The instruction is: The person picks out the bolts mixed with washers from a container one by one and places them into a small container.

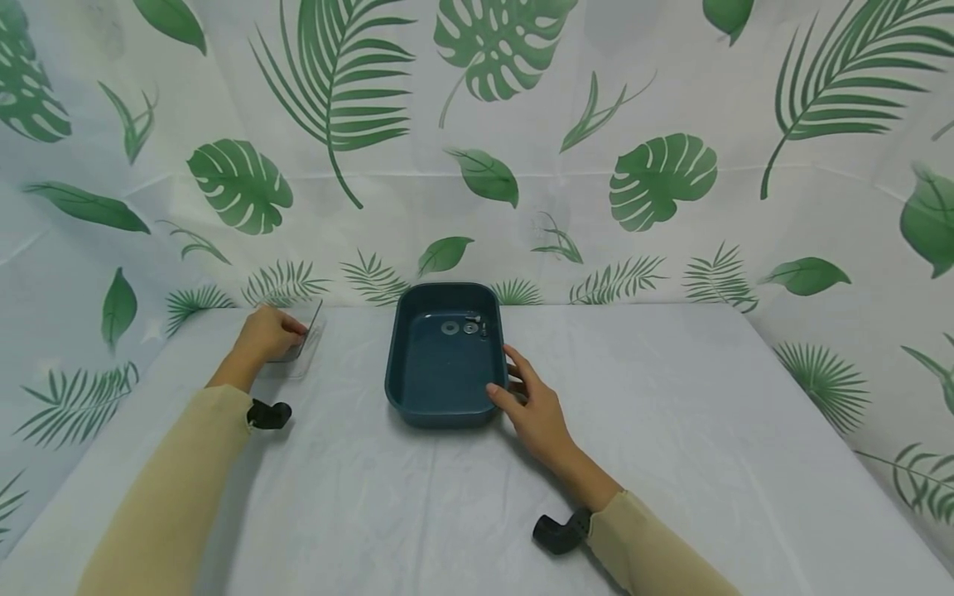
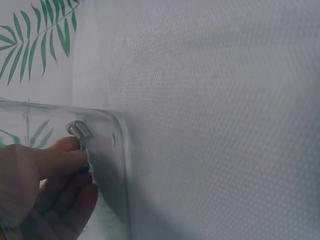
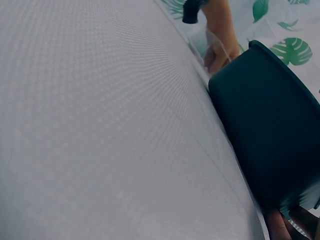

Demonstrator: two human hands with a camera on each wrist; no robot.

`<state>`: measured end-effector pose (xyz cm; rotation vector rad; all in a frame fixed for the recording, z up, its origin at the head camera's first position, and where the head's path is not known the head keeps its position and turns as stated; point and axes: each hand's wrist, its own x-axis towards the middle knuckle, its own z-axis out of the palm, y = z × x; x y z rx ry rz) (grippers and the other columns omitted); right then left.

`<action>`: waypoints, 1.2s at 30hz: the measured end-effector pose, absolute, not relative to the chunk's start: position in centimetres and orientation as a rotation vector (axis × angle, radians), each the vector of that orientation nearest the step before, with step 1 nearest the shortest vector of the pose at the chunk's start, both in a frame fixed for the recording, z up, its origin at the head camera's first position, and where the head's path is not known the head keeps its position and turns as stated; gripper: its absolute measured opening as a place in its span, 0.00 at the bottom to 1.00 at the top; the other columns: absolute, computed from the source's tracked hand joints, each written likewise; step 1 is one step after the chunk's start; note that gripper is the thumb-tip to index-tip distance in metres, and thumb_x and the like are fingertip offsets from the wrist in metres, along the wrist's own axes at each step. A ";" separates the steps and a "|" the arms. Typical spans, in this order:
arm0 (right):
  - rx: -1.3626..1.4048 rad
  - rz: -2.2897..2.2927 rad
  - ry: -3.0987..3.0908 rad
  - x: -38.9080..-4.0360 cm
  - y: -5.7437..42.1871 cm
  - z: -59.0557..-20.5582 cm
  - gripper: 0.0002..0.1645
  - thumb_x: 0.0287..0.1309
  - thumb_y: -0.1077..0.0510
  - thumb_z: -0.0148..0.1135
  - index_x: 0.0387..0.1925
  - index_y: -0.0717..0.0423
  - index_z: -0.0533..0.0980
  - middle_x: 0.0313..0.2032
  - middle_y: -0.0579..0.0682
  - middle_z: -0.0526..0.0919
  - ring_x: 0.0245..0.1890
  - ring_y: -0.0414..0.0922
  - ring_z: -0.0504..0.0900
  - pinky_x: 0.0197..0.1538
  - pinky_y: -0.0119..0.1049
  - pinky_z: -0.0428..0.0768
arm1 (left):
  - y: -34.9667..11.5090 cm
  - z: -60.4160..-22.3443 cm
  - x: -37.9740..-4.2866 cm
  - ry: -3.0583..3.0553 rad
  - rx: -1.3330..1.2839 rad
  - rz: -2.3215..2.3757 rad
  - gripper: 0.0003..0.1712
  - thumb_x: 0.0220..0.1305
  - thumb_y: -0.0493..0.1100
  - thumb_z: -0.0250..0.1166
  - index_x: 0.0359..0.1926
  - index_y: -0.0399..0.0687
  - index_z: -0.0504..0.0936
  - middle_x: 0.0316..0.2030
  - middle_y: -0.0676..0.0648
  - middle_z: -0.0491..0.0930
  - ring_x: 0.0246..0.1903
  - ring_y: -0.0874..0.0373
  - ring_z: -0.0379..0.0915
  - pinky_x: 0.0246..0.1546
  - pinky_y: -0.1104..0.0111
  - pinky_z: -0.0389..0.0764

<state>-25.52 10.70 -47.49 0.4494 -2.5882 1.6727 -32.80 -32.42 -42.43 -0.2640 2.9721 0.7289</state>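
Tan sleeves (image 1: 160, 488), rounded dark blue tray (image 1: 447, 372), clear box (image 1: 289, 369), metal piece (image 2: 79, 129)

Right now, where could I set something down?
Widest: the white tablecloth right of the right hand. Another: between the dark-blue rectangular tray and the clear plastic box. Crowded: that box, where the left hand pinches a small silvery piece, and the tray's far end, with round silvery washers.

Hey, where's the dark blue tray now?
In the head view, the dark blue tray stands toward the far edge of the white table, between the left hand and the right hand, which touches its right side.
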 end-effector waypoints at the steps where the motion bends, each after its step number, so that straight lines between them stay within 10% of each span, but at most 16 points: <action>1: 0.451 1.674 -2.588 -25.5 10.7 -47.5 0.41 0.69 0.45 0.61 0.78 0.36 0.57 0.67 0.58 0.76 0.61 0.56 0.82 0.55 0.52 0.83 | -32.4 -42.4 -32.8 2.973 -0.262 0.725 0.14 0.69 0.37 0.61 0.50 0.36 0.87 0.56 0.32 0.82 0.61 0.34 0.71 0.59 0.46 0.76; 23: 0.461 1.674 -2.580 -25.6 10.8 -47.5 0.40 0.70 0.44 0.61 0.78 0.35 0.57 0.67 0.58 0.76 0.61 0.56 0.82 0.57 0.53 0.82 | -31.9 -41.6 -31.9 3.121 -0.269 0.915 0.19 0.74 0.40 0.54 0.56 0.36 0.84 0.56 0.30 0.81 0.46 0.40 0.78 0.36 0.58 0.77; 36: 0.450 1.696 -2.577 -25.6 10.6 -47.6 0.40 0.69 0.45 0.61 0.78 0.36 0.57 0.67 0.59 0.76 0.61 0.57 0.82 0.57 0.54 0.83 | -27.6 -36.0 -32.2 2.923 -0.381 1.580 0.26 0.76 0.48 0.55 0.67 0.38 0.76 0.60 0.35 0.77 0.51 0.50 0.78 0.40 0.78 0.82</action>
